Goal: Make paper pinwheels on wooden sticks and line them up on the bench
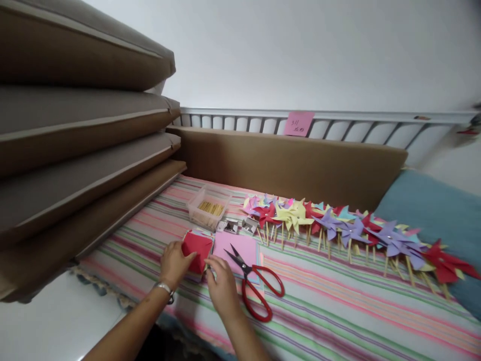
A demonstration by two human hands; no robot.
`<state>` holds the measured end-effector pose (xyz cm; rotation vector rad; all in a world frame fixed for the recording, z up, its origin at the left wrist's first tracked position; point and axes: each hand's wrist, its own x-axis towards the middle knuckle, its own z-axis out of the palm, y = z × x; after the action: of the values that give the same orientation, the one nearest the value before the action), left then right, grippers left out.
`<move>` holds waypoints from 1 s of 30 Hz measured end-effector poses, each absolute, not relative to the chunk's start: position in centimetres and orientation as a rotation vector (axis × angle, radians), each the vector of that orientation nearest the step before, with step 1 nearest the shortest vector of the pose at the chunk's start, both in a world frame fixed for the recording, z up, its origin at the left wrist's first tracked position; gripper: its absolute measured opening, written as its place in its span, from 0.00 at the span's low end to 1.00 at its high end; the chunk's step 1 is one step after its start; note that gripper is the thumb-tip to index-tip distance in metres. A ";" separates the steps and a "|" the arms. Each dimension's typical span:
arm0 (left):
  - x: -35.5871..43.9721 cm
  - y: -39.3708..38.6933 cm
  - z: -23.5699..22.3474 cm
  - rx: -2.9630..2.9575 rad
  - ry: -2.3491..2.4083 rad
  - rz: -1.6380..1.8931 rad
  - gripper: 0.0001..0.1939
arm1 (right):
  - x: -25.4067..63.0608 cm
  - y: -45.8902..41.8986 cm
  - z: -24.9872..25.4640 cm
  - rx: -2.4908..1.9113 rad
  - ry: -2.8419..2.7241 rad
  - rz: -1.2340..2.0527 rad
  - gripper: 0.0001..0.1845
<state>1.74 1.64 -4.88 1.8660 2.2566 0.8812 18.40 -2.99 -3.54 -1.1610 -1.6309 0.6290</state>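
Red square sheet of paper (198, 246): it lies flat on other papers whose edges peek out. All clock places below start from here.
Left hand (175, 265): at 8 o'clock. It touches the red paper's left side, with the thumb on top, apart from the fingers. I cannot tell if it grips. A shiny silver bracelet (164, 287) is on the wrist.
Right hand (221, 281): at 5 o'clock, by the red paper's lower right edge. The fingertips are close together, but I cannot tell what they pinch.
Flat pink paper (233, 243): at 3 o'clock, just beside the red one.
Black scissors with big red loop handles (246, 269): at 4 o'clock, spread a little. The blades lie over the pink paper and point to 11 o'clock.
Clear plastic box (193, 210): at 1 o'clock, with thin yellow sticks (210, 207) inside.
Two small open boxes (249, 225): at 2 o'clock, with tiny dark bits inside.
Bright paper pinwheels on sticks (326, 223): from 2 to 3 o'clock, in a long, crowded row of red, yellow, purple, pink and blue.
Striped, many-coloured cloth (338, 311): under all these things.
Tall pile of thick grey-and-brown pads (82, 113): at 10 o'clock.
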 end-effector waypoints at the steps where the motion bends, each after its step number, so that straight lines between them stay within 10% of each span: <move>1: 1.9 1.7 -5.0 1.860 2.285 0.860 0.28 | 18.4 -3.2 -4.0 -1.170 -1.652 0.619 0.18; 30: 3.5 1.8 -5.8 1.754 2.426 0.839 0.29 | 18.8 -2.4 -5.6 -1.205 -1.618 0.698 0.17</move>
<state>3.45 1.80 -5.80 1.7542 2.4264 0.8388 18.85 -2.44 -5.58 -1.2051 -1.6180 0.6979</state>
